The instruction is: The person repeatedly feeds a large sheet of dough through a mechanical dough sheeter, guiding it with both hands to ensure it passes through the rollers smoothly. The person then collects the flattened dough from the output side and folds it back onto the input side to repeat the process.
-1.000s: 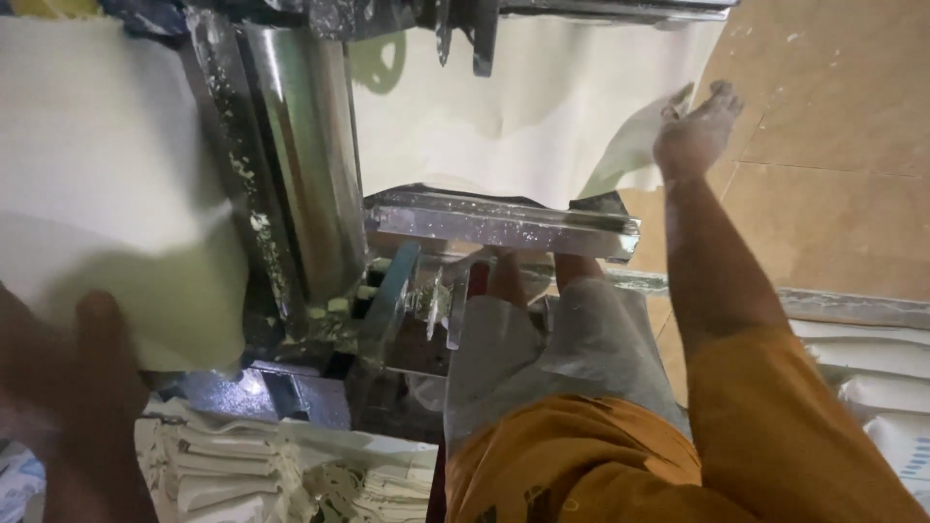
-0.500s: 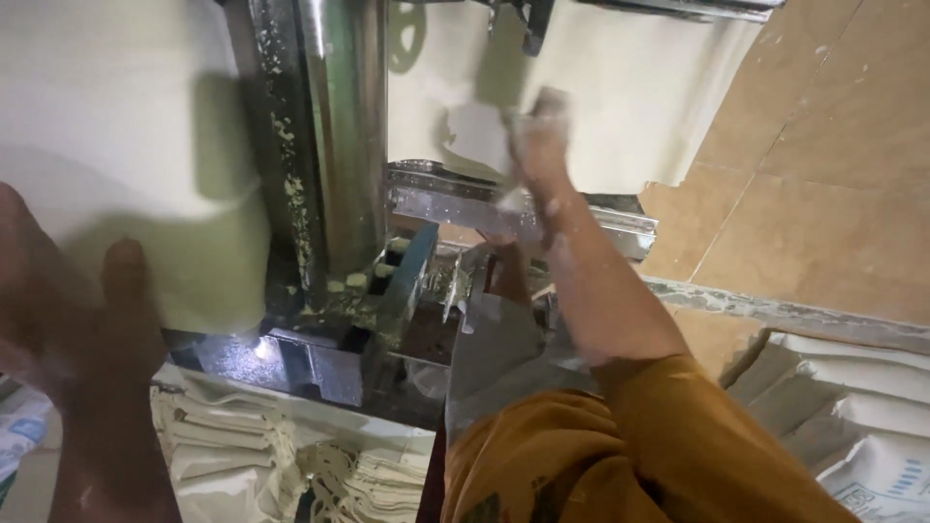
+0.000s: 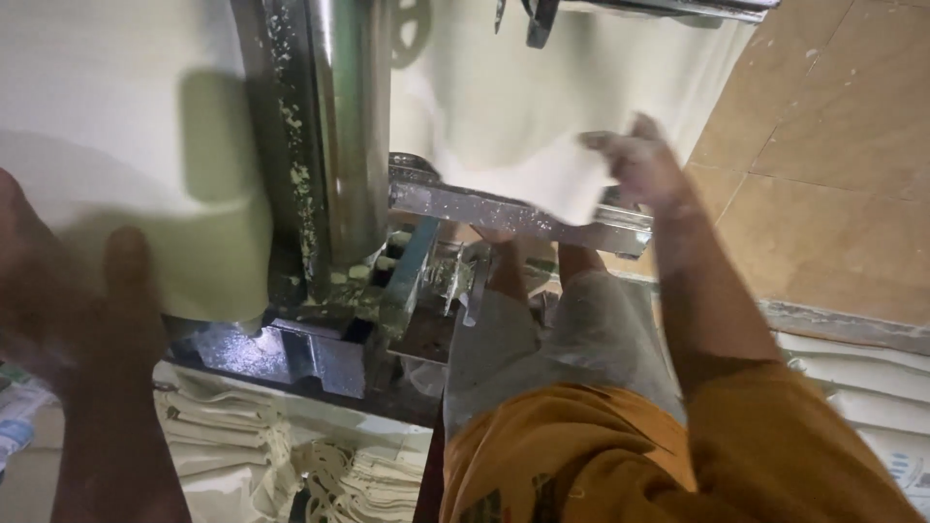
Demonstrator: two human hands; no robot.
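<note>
**Head view: 2 hands on pale sheet at a metal machine**

Head view, looking down: the right hand [image 3: 641, 160] reaches out over the flat metal bar [image 3: 513, 215] and touches the lower edge of the pale sheet [image 3: 513, 107]; its fingers are blurred, so I cannot tell whether they pinch the sheet or only press on it; the left hand [image 3: 73, 291] lies dark and blurred at the left edge, fingers spread flat, beside the other stretch of sheet [image 3: 107, 136]; a shiny upright roller [image 3: 351, 136], flecked with pale crumbs, stands between the 2 stretches; folded cloth bags [image 3: 262, 450] lie below the machine; tan floor tiles [image 3: 833, 174] show at right.
</note>
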